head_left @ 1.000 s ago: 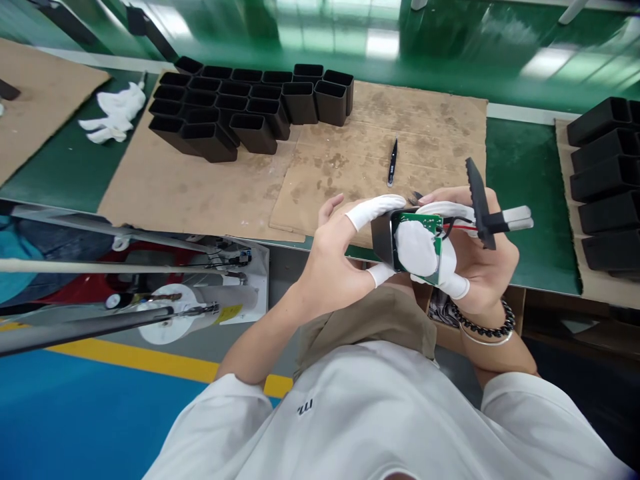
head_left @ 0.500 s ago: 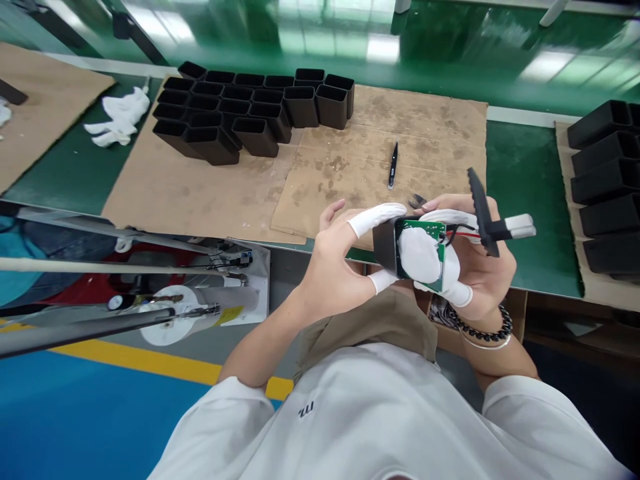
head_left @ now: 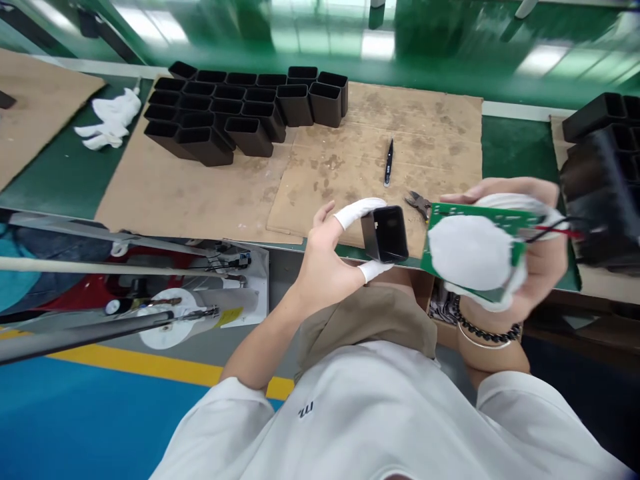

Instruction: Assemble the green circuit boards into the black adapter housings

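Observation:
My left hand, with white covers on thumb and finger, grips a black rectangular housing whose open end faces right. Apart from it, my right hand is closed around a green circuit board with a large white pad or blob on its face. Red and black wires run off the board's right side to a dark part blurred by motion. Close to the board, on the cardboard, lie cutting pliers. Black tweezers rest farther back.
Many black open housings stand grouped on cardboard at left. More dark housings are at the right edge. White gloves lie on the green bench. Below the bench at left is a white cylinder with rods.
The circuit board has come out of the housing: my right hand has carried it right and closer to the camera. My left hand still holds the housing, now slightly farther left.

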A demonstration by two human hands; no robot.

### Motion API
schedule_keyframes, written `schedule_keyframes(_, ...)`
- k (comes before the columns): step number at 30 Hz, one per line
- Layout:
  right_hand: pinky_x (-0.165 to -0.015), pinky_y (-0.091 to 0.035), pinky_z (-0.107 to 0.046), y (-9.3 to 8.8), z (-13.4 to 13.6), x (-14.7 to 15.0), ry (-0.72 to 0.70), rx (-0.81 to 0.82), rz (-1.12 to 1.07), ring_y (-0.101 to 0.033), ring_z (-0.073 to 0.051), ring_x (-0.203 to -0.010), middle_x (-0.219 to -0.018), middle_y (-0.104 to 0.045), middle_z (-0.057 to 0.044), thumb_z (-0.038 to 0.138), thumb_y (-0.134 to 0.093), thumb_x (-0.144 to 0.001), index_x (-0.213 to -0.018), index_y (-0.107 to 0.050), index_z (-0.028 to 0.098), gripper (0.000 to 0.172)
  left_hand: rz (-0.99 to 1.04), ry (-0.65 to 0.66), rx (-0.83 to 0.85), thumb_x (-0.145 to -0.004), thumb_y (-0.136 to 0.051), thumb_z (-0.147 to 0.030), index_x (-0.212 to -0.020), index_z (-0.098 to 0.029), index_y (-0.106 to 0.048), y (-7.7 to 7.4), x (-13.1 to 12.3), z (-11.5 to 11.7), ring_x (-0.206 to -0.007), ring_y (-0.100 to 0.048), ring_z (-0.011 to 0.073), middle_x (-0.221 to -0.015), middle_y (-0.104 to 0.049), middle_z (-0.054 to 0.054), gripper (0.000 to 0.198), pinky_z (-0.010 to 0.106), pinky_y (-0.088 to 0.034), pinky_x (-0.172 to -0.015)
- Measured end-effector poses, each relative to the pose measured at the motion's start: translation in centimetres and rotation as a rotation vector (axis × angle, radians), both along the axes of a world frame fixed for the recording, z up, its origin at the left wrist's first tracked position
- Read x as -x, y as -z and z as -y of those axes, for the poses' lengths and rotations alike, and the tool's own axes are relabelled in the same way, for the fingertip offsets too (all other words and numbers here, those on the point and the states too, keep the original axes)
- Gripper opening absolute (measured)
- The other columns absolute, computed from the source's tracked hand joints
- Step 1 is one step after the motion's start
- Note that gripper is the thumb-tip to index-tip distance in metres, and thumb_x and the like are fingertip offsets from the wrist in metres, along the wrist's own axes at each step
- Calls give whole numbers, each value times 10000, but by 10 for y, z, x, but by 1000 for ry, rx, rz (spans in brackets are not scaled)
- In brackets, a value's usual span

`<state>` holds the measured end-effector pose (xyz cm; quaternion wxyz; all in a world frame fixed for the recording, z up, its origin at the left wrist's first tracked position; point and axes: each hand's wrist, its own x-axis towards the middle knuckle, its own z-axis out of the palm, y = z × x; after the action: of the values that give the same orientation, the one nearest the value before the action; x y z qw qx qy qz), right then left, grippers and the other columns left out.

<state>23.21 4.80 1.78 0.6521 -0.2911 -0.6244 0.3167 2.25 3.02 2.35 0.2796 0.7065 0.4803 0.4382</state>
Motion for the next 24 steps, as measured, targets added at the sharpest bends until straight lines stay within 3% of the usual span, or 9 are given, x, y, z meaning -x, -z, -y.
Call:
schedule_keyframes(3,-863,-632,-486,6,-7,13,-13,-253,64,-694,-290,-988,-1159,-651,-85,407,-751,-795,-1228,-737,288,450,-43,-3,-35,-779,-794,-291,-1285,-216,-648,-11,-5,4,-1254,-683,304,-1302,-747,94,532,519,-397,-1237)
schedule_keyframes(6,-886,-632,-487,11,-13,13,-80,-334,134,-694,-296,-1054,-1231,-661,-72,371,-715,-804,-1336,-691,354,533,-82,-15,-65,-771,-775,-287,-1289,-222,-646,-16,-6,6,-1239,-696,306,-1272,-764,80,537,540,-342,-1270)
schedule_keyframes(9,-884,-628,-512,11,-13,9,-85,-333,137,-681,-316,-1065,-1222,-661,-99,359,-691,-791,-1352,-700,302,564,-103,-15,-88,-775,-758,-283,-1290,-229,-639,-16,-5,6,-1239,-700,303,-1286,-762,78,531,543,-322,-1278)
schedule_keyframes(13,-886,-632,-549,6,-9,6,-91,-290,197,-652,-332,-1065,-1259,-650,-77,362,-663,-802,-1383,-663,372,581,-86,-1,-102,-773,-748,-273,-1275,-235,-637,-15,-5,6,-1213,-716,295,-1276,-767,77,516,538,-301,-1287)
schedule_keyframes(18,-847,-619,-559,5,-9,6,-52,-256,231,-635,-345,-1012,-1185,-657,-72,427,-678,-786,-1232,-709,412,447,-65,14,-102,-763,-755,-270,-1285,-244,-630,-14,-6,6,-1234,-706,306,-1297,-756,83,538,540,-273,-1291)
schedule_keyframes(24,-853,-609,-532,13,-16,6,-107,-268,202,-658,-339,-1024,-1128,-626,-98,484,-726,-754,-1268,-721,296,547,-88,7,-81,-767,-741,-274,-1283,-232,-626,-17,-6,6,-1249,-697,300,-1305,-753,86,531,531,-281,-1292)
